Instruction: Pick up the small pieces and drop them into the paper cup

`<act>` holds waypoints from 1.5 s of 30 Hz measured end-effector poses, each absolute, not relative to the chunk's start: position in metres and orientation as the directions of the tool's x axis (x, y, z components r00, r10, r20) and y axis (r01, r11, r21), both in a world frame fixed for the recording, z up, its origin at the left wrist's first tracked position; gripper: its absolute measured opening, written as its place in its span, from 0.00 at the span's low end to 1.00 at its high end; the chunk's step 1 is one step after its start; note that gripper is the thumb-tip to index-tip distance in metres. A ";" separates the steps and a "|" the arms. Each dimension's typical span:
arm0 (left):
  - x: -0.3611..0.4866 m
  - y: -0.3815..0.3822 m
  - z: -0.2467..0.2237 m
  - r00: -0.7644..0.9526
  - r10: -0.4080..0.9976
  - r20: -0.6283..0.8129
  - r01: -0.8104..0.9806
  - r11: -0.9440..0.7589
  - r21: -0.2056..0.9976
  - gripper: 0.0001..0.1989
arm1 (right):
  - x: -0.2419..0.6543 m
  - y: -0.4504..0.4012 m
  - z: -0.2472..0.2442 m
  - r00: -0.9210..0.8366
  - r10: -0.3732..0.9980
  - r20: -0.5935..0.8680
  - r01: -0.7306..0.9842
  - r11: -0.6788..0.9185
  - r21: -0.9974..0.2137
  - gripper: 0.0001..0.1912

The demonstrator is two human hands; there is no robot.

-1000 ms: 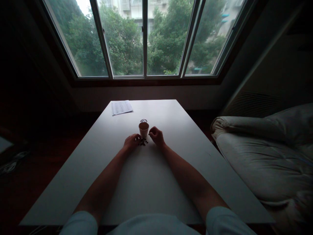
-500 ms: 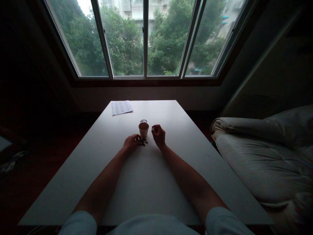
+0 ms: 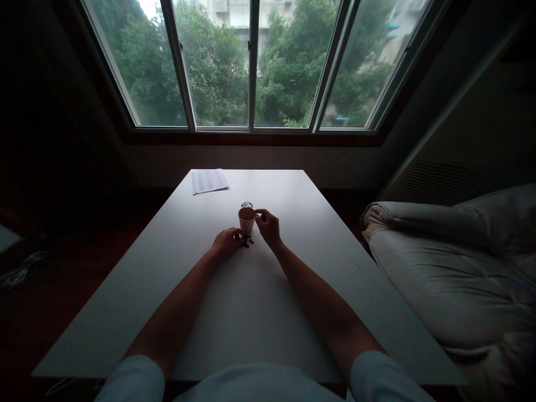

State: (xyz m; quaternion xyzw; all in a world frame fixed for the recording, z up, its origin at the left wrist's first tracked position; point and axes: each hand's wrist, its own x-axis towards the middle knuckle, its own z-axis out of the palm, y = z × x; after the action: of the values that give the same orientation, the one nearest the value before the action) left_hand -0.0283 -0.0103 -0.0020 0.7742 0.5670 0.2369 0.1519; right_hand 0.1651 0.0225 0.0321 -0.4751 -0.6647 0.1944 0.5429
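Note:
A pale paper cup (image 3: 247, 224) stands upright on the white table. Small dark pieces (image 3: 248, 242), too small to name, lie loose just in front of it. My left hand (image 3: 227, 241) rests on the table at the left of the pieces, its fingers curled in at them by the cup's base. Whatever is between those fingertips is too dark to make out. At the cup's right rim is my right hand (image 3: 269, 226), thumb and forefinger drawn together; anything in that pinch is too small to tell.
Behind the cup lies a small round object with a dark rim (image 3: 247, 205). Printed sheets (image 3: 210, 181) lie at the table's (image 3: 251, 312) far left corner. A padded, pale-covered piece of furniture (image 3: 444, 273) stands along the right side, and a window (image 3: 251, 72) is beyond.
My right hand has moved left, from beside the cup to its rim. My left fingers have shifted slightly toward the dark pieces. The view has tilted a little.

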 end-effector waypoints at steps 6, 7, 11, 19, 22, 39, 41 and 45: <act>-0.028 -0.010 -0.006 0.244 0.944 0.222 0.811 -0.324 0.487 0.13 | 0.177 0.033 0.022 0.123 0.843 0.523 0.422 0.432 -0.797 0.15; -0.028 -0.010 -0.006 0.246 0.943 0.223 0.809 -0.327 0.489 0.12 | 0.180 0.034 0.019 0.135 0.840 0.525 0.427 0.429 -0.796 0.15; -0.028 -0.011 -0.005 0.256 0.937 0.239 0.799 -0.344 0.493 0.10 | 0.188 0.038 0.004 0.131 0.846 0.516 0.470 0.405 -0.784 0.14; -0.024 -0.013 -0.004 0.264 0.928 0.264 0.821 -0.360 0.443 0.08 | 0.185 0.037 -0.010 0.052 0.862 0.504 0.502 0.414 -0.760 0.13; -0.021 -0.014 -0.004 0.294 0.913 0.282 0.821 -0.393 0.415 0.08 | 0.181 0.035 -0.010 0.012 0.863 0.506 0.499 0.433 -0.751 0.13; -0.018 -0.013 -0.003 0.302 0.902 0.309 0.822 -0.410 0.396 0.10 | 0.177 0.029 -0.006 -0.009 0.875 0.485 0.524 0.417 -0.742 0.13; -0.018 -0.013 -0.002 0.313 0.898 0.308 0.812 -0.422 0.403 0.10 | 0.177 0.029 -0.005 -0.008 0.878 0.479 0.528 0.411 -0.743 0.13; -0.016 -0.015 0.002 0.308 0.907 0.289 0.819 -0.407 0.405 0.10 | 0.177 0.029 -0.006 -0.010 0.879 0.477 0.527 0.410 -0.745 0.13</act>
State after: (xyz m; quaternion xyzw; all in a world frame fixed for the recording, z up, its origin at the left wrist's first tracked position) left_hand -0.0164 -0.0153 0.0018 0.8034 0.5368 0.2409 0.0911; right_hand 0.1768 0.0287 -0.0058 -0.5116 -0.6869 0.1825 0.4828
